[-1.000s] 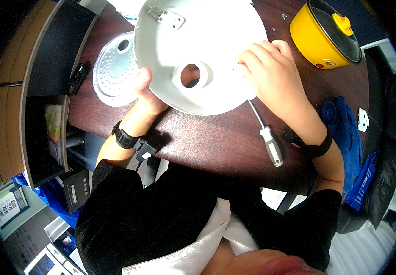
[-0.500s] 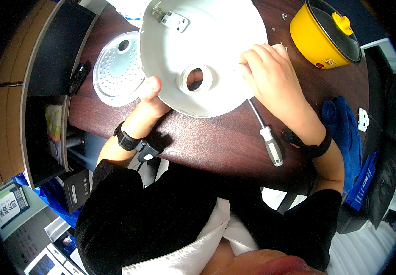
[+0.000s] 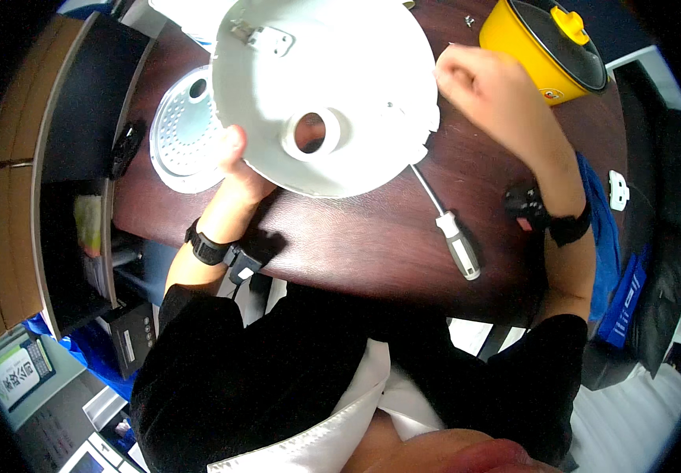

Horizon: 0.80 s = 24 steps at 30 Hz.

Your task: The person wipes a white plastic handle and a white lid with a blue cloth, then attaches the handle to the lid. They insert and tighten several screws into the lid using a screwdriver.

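Note:
A large round white plastic shell [image 3: 356, 169] is tilted up over the table, its hollow side toward me. Near its lower edge is a round collar with a hole, and a small white fitting sits on the inner wall at the upper left. My left hand [image 3: 242, 169] grips the shell's lower left rim, thumb in front and fingers hidden behind. Beside the right rim is my right hand [image 3: 498, 94], its fingers curled together; whatever they pinch is hidden. Below the shell lies a screwdriver [image 3: 457, 244] with a grey and white handle, its shaft pointing toward the rim.
A perforated translucent round plate [image 3: 175, 150] lies left of the shell. At the far right stands a yellow pot [image 3: 522, 47] with a dark lid, small screws [image 3: 469, 21] beside it. A blue cloth [image 3: 604, 229] hangs at the right edge, near a small white part [image 3: 618, 191].
My right hand has drawn off the shell's inner right side to just outside its rim, fingers more curled. The shell appears slightly further left, still in my left hand.

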Motion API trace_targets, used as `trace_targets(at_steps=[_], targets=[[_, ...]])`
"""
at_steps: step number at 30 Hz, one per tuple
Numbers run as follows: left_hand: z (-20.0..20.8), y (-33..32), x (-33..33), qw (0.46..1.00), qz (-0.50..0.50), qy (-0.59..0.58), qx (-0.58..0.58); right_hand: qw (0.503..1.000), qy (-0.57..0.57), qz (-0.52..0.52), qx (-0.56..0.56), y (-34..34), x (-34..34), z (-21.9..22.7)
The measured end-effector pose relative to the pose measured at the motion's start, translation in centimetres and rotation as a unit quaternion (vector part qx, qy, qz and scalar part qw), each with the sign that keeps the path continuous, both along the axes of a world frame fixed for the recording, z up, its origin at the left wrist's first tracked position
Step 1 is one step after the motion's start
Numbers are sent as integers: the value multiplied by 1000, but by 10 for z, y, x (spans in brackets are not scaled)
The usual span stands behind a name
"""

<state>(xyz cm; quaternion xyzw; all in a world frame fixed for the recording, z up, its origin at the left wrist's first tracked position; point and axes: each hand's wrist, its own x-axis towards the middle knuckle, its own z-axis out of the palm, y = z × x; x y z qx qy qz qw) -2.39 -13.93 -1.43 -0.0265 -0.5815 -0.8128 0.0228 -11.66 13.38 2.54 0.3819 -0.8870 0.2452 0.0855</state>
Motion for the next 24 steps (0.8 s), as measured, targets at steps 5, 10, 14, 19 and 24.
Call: trace_targets(at_steps=[5, 10, 14, 19, 24], targets=[[7, 5, -3, 999, 35, -3, -10, 983, -95, -114, 111, 39, -40, -15], [7, 6, -3, 999, 30, -13, -38, 954, -232, -134, 136, 43, -45, -19], [7, 6, -5, 999, 23, -13, -46, 978, -95, -101, 153, 46, -51, -46], [9, 8, -3, 999, 23, -20, -26, 974, -88, -101, 185, 43, -52, -44], [12, 11, -3, 999, 28, -30, -18, 972, -59, -98, 205, 40, -50, -46]])
